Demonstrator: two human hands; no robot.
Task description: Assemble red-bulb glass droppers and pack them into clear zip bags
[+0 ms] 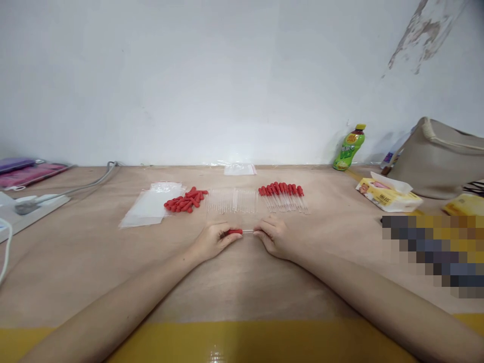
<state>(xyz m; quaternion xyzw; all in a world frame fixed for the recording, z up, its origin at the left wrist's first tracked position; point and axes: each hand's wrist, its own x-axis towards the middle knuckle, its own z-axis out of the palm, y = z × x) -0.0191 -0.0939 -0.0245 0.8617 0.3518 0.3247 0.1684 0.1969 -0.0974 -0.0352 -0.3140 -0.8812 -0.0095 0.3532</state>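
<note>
While I watched from afar, the left hand point(216, 241) pinched a red bulb point(236, 232) near centre, and the right hand point(276, 238) gripped the clear tube point(248, 231) beside it. I judged it best to keep both in line, pressing lightly. Farther off lay loose bulbs point(184, 202) left, bare tubes point(230, 201) centre, bulb-topped tubes point(283, 195) right.

Soft, even light; faint shadows; blocky pixelation lower right

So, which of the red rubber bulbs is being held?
The red bulb in the left hand, lined up with the clear tube in the right hand. The others lie in the heap or cap one row of tubes.
</note>
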